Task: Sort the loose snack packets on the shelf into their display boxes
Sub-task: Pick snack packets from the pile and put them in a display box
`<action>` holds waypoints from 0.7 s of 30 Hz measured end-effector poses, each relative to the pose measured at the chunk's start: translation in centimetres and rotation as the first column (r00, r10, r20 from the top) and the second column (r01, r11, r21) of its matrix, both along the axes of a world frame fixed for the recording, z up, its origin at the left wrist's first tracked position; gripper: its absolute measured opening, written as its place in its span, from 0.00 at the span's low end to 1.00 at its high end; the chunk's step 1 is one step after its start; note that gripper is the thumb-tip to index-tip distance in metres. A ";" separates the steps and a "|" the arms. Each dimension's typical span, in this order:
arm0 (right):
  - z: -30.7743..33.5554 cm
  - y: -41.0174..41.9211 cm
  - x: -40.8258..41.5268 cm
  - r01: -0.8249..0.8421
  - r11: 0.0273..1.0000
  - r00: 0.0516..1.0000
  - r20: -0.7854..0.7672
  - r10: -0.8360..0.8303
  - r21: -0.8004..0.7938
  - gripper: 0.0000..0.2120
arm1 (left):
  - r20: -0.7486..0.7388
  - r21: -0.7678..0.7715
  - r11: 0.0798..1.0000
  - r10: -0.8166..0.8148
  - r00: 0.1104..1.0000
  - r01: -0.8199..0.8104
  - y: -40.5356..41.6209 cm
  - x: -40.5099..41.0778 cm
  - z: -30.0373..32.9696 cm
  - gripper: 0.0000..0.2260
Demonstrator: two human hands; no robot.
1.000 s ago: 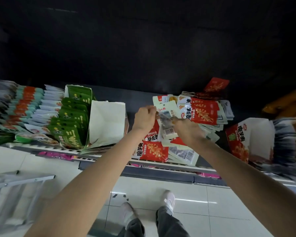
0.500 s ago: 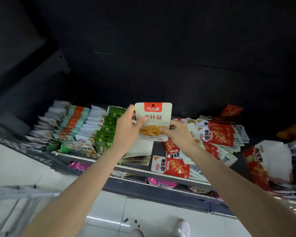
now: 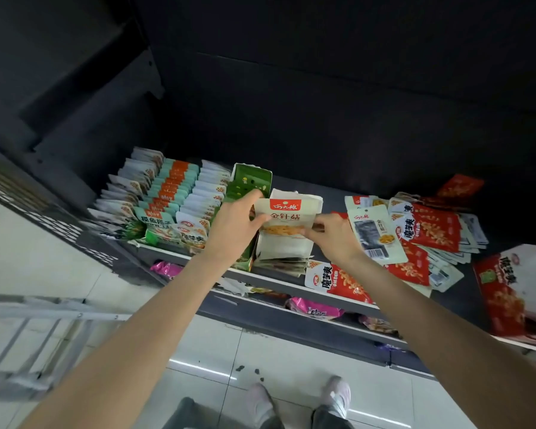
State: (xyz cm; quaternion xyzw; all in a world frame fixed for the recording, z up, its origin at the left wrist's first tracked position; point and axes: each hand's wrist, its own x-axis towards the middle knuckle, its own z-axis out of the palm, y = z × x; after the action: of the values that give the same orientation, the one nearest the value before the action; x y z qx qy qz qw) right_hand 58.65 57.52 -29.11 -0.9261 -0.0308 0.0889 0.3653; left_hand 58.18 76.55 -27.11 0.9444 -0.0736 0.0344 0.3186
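Both hands hold one cream snack packet (image 3: 286,218) with a red label and a picture of yellow mushrooms. My left hand (image 3: 233,226) pinches its left edge and my right hand (image 3: 330,238) its right edge. The packet sits upright in the mouth of a white display box (image 3: 287,246) at mid shelf. To the right lies a heap of loose red and white packets (image 3: 427,232). A green display box (image 3: 250,181) stands just left of the white one.
Rows of teal, orange and white packets (image 3: 167,199) fill the shelf's left part. A red and white display box (image 3: 514,289) stands at the far right. Pink packets (image 3: 314,308) lie on the lower shelf. A metal ladder (image 3: 44,329) stands on the tiled floor at left.
The cream packet came up out of the loose heap, was held upright in both hands, and now has gone down and left into the white box's mouth.
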 end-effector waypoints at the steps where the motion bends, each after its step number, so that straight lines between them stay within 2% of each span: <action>1: -0.1 0.0 -0.1 0.012 1.000 1.000 -0.001 -0.012 0.020 0.12 | -0.043 0.047 0.998 -0.037 0.998 0.039 0.0 0.0 -0.1 0.09; 5: -0.4 -0.3 -0.6 0.001 0.999 0.999 0.032 -0.002 0.038 0.06 | -0.275 0.300 0.917 -0.181 0.944 0.263 -0.6 0.1 -0.1 0.11; 7: -0.6 -0.5 -0.8 -0.042 0.999 0.999 -0.023 0.043 0.026 0.07 | -0.302 0.397 0.851 -0.231 0.925 0.343 -1.2 0.1 0.3 0.11; 9: -0.7 -1.0 -0.9 -0.074 0.995 0.992 -0.098 0.080 0.064 0.06 | -0.312 0.420 0.832 -0.242 0.918 0.362 -2.0 0.1 0.4 0.12; 11: -0.5 -1.7 -1.1 -0.053 0.976 0.982 -0.165 0.089 0.212 0.05 | -0.313 0.357 0.868 -0.238 0.920 0.346 -2.9 0.1 0.2 0.11; 13: -0.4 -2.9 -1.0 0.049 0.939 0.986 -0.169 0.009 0.339 0.05 | -0.297 0.183 0.939 -0.229 0.927 0.291 -4.3 0.3 0.1 0.11; 14: -0.4 -3.7 -0.9 0.113 0.931 0.987 -0.149 -0.065 0.348 0.05 | -0.275 0.088 0.962 -0.227 0.934 0.260 -5.3 0.4 0.0 0.10; 17: -1.2 -7.1 -0.5 0.276 0.943 0.961 -0.047 -0.272 0.188 0.07 | -0.222 -0.114 0.967 -0.248 0.943 0.228 -9.4 0.7 -0.1 0.10; 21: -4.3 -11.4 0.3 0.342 0.926 0.936 -0.034 -0.351 -0.163 0.17 | -0.306 -0.239 0.958 -0.229 0.924 0.159 -15.6 1.5 -1.4 0.13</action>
State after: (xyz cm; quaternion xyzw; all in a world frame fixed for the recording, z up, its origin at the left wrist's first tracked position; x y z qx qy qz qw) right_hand 58.93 46.08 -33.45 -0.9392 0.1517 0.0541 0.3031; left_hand 59.66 60.91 -28.56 0.8858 -0.1087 -0.1488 0.4259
